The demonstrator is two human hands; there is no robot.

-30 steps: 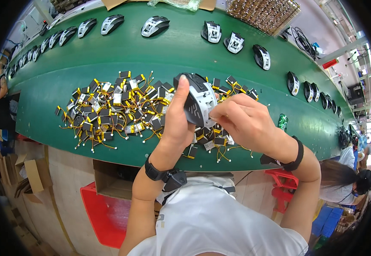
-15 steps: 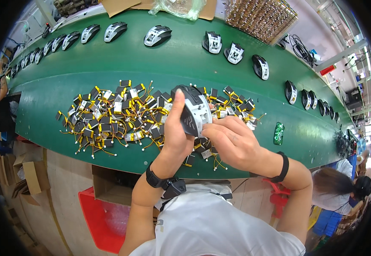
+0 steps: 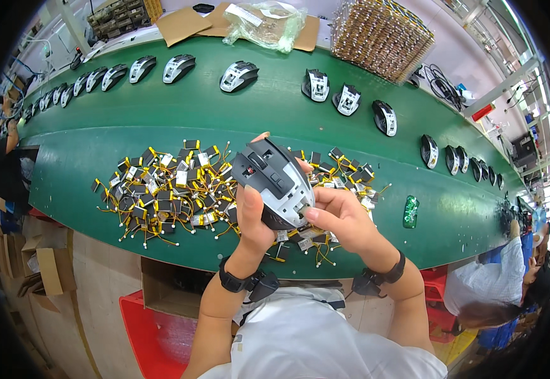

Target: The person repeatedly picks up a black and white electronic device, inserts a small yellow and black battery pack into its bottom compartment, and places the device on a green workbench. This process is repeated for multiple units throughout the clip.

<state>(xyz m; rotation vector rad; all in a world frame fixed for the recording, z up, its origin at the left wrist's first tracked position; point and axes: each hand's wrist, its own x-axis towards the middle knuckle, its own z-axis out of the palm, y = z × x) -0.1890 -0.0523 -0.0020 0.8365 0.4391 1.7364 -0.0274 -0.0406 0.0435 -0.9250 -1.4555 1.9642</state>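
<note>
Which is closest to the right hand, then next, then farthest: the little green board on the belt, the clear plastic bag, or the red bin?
From the right hand, in the head view:
1. The little green board, just to its right on the belt.
2. The red bin, down to the left, under the belt.
3. The clear plastic bag, far across the belt at the top.

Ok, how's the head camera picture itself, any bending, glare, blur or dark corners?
Head view: strong fisheye, so the green conveyor belt bows into an arc and the corners go black; lighting is bright and even, with soft sheen on the belt and only faint shadows; the mouse shell held by the left hand and right hand is sharp; the mice near the rim look squeezed.
</note>
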